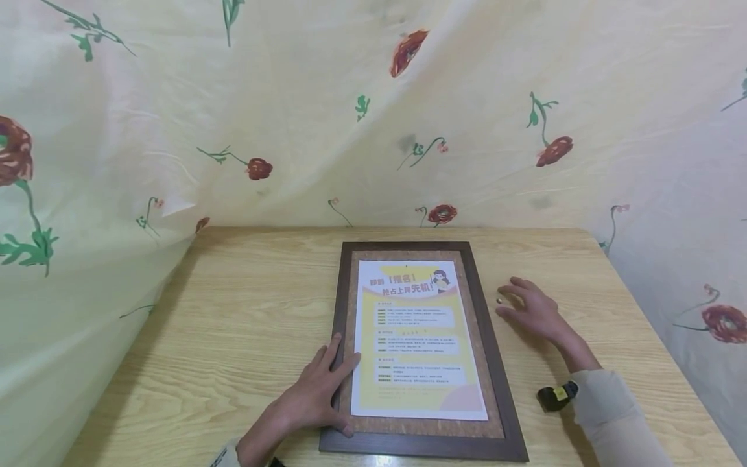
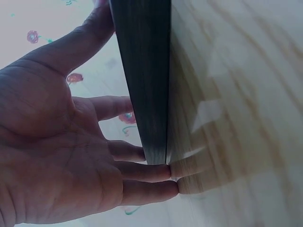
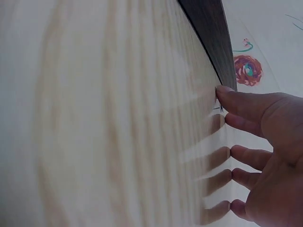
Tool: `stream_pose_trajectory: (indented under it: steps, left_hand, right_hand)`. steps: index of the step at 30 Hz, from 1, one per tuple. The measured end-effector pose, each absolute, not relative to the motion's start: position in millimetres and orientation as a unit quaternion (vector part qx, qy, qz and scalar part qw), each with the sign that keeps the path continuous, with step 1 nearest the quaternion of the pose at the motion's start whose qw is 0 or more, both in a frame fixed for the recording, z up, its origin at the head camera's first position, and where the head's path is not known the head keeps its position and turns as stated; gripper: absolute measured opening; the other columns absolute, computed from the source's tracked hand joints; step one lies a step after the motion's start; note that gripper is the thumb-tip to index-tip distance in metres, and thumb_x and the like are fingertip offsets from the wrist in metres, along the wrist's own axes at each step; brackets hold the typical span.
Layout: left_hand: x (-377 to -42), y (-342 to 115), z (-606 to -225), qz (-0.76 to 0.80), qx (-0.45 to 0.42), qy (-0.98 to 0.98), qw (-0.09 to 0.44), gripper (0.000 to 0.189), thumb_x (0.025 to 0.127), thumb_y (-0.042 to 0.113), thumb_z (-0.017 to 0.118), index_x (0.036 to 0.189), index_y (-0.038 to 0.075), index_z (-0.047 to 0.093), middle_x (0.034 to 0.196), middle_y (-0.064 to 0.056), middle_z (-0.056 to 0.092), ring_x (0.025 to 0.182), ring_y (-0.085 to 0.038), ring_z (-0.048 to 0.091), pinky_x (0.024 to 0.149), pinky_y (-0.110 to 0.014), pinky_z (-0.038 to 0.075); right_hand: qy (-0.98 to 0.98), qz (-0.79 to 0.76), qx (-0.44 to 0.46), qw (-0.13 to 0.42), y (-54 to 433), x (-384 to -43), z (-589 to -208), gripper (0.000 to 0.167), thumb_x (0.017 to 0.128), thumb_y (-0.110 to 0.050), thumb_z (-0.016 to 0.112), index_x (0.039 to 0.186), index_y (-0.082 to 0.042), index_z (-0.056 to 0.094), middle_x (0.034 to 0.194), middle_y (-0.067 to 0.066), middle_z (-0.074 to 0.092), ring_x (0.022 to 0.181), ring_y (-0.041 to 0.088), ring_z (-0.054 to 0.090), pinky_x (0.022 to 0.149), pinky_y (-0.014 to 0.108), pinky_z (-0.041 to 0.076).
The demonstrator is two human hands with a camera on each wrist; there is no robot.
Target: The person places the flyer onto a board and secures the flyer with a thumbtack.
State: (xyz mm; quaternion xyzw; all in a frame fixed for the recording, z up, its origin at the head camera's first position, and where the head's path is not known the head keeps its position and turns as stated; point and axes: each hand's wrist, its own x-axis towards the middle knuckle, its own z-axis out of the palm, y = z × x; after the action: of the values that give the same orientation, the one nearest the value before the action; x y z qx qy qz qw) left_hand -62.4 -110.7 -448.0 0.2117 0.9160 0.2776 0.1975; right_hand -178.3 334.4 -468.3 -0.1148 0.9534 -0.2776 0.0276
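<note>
Right hand (image 1: 533, 311): fingers apart, seemingly collecting thumbtack (image 1: 498, 300), centre-right | left hand (image 1: 311, 397): resting, spread, on corkboard (image 1: 432, 427) | next likely needing pinch

**Fine print unread, a speck unnamed**

The small lines on the sheet (image 1: 417, 340) are too tiny for me to read. By the fingertips of my right hand (image 1: 533, 310) lies a round speck (image 1: 498, 300); my right wrist view shows a thin sliver (image 3: 221, 109) near the thumb, too faint to name. My left hand (image 1: 312, 397) hides part of the dark frame (image 1: 491, 350); in the left wrist view that frame covers two of my fingertips and runs off the top edge. The bottom edge cuts off my right sleeve (image 1: 618, 415) and a black thing (image 1: 276, 462) at my left wrist. Up close, the tabletop (image 3: 94, 118) blurs.
</note>
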Motion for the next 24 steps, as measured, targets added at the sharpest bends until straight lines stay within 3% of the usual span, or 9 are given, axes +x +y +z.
stream_pose_trajectory:
  steps: [16, 24]
  left_hand:
    - [-61.5, -111.9, -445.5, 0.279, 0.218, 0.915, 0.194, 0.116, 0.055, 0.041, 0.094, 0.151, 0.008, 0.040, 0.159, -0.030, 0.006, 0.139, -0.060, 0.015, 0.103, -0.071, 0.027]
    - [-62.0, -112.7, -446.9, 0.283, 0.217, 0.913, 0.198, 0.116, 0.055, 0.043, 0.094, 0.152, 0.009, 0.039, 0.160, -0.030, 0.005, 0.139, -0.059, 0.013, 0.104, -0.071, 0.026]
  right_hand:
    - [0.943, -0.321, -0.086, 0.016, 339.8, -177.9, -477.7, 0.042, 0.092, -0.025, 0.072, 0.124, 0.001, 0.064, 0.150, 0.035, 0.029, 0.135, 0.060, 0.021, 0.096, 0.082, 0.006]
    - [0.935, -0.345, -0.084, -0.023, 337.9, -177.0, -477.5, 0.033, 0.091, -0.020, 0.073, 0.114, 0.002, 0.069, 0.145, 0.037, 0.035, 0.131, 0.062, 0.027, 0.094, 0.082, 0.003]
